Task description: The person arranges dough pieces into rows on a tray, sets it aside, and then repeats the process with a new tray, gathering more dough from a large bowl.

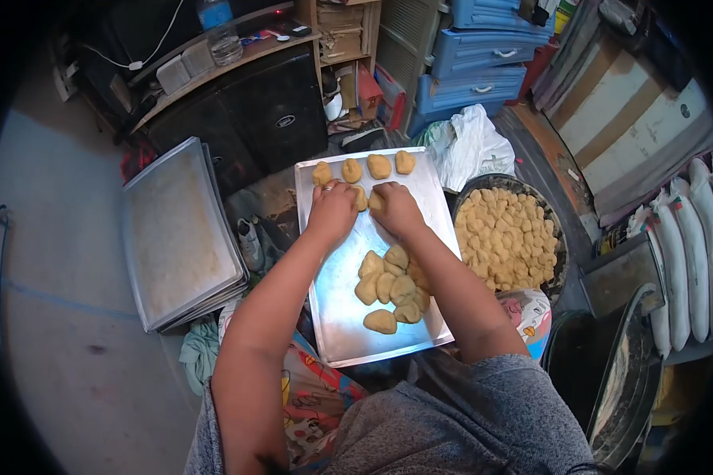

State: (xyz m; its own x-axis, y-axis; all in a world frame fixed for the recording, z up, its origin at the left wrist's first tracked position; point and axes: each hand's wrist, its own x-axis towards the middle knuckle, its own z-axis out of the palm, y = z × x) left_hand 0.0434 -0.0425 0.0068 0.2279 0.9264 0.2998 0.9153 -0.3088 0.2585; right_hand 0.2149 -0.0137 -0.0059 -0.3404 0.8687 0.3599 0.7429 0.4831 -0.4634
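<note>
A metal baking tray [333, 313] lies in front of me, with a row of yellowish-brown dough pieces [379, 166] along its far end. My left hand [333, 210] is curled down just below that row, closed against a dough piece [360, 199] at its thumb side; its fingertips are partly hidden. Beside it, my right hand [398, 210] has its fingers bent round another dough piece [375, 203], mostly covered by the hand. Nearer to me on the tray, several dough pieces sit in a loose pile [388, 286], partly behind my right forearm.
A round black tub [561, 237] full of dough pieces stands right of the tray. Stacked baking trays [184, 237] lean at the left. A white plastic bag [477, 146], blue drawers [471, 91] and a black cabinet [245, 111] are farther back. Filled white bags [677, 269] stand far right.
</note>
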